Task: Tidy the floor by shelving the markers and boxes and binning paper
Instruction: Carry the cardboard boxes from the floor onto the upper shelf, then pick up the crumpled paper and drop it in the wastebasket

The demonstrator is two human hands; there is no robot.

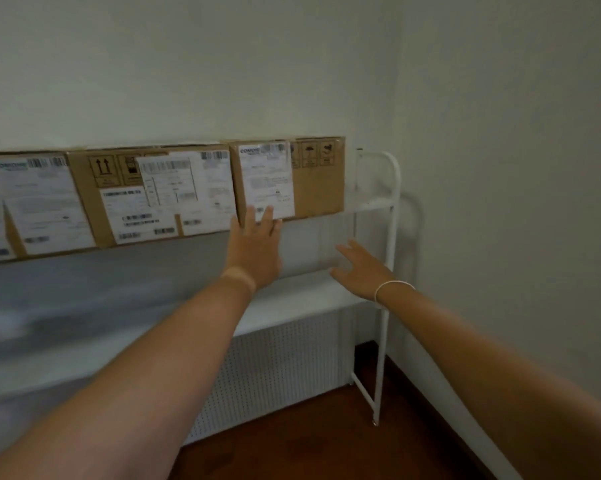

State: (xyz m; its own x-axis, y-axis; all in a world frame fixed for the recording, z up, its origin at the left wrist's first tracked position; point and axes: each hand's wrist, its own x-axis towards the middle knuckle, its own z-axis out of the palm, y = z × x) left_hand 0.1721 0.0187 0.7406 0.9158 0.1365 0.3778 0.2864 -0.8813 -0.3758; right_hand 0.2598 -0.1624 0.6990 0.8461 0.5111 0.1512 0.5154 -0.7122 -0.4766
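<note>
- Floor (326, 445): dark wood strip in front of the shelf, no markers, boxes or paper showing on the part in view; rest of the floor is out of frame.
- Right hand (359, 268): fingers spread and loose, holding nothing, hovering over the shelf's lower board, below and right of the right box, not touching it.
- Left hand (255, 247): flat, fingers straight, tips pressed on the lower front edge of the right box (292, 178), apparently nudging it back.
- Shelf (390, 202): white metal frame against the wall; right end of the top level is bare beside the right box.
- Middle box (160, 195) sits on the top level just left of the right box, sides touching or nearly so.
- Left box (32, 206) is further left on the same level, cut off by the frame edge.
- Progress, judged: three boxes shelved, this one getting a final push; box part looks nearly done.
- Markers, paper and bin not in view, can't tell their status.
</note>
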